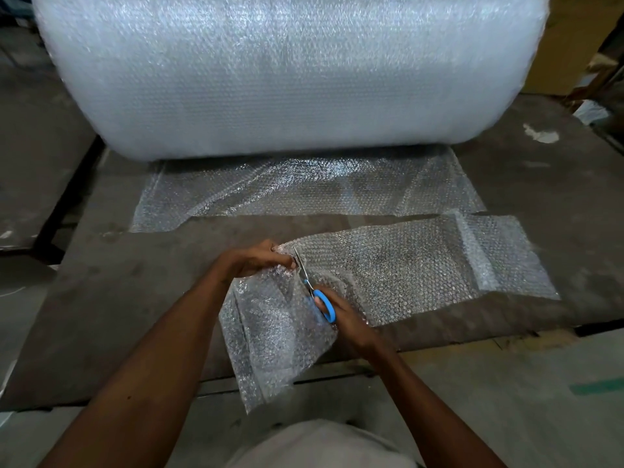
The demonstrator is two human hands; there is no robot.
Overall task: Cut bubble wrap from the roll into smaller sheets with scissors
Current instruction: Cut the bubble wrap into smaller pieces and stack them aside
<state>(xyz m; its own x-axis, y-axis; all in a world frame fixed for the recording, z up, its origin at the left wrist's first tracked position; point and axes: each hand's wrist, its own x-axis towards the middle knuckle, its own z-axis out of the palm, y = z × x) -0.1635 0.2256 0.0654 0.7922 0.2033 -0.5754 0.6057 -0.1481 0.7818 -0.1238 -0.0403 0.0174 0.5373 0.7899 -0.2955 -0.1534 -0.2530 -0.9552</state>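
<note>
While left hand [260, 261] pinches cut sheet [388, 271] | right hand [341, 315] closed in scissors [315, 292] | risk: slack film bunches, blades veer toward fingers.

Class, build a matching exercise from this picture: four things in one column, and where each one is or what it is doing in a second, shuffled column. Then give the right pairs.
Things
1. bubble wrap roll
2. scissors
3. left hand
4. unrolled sheet

Place or state
A. pinching the far edge of the strip being cut
B. lying flat in front of the roll
C. standing at the far side of the table
D. gripped in the right hand, blades pointing away

Pairs: 1-C, 2-D, 3-A, 4-B
</note>
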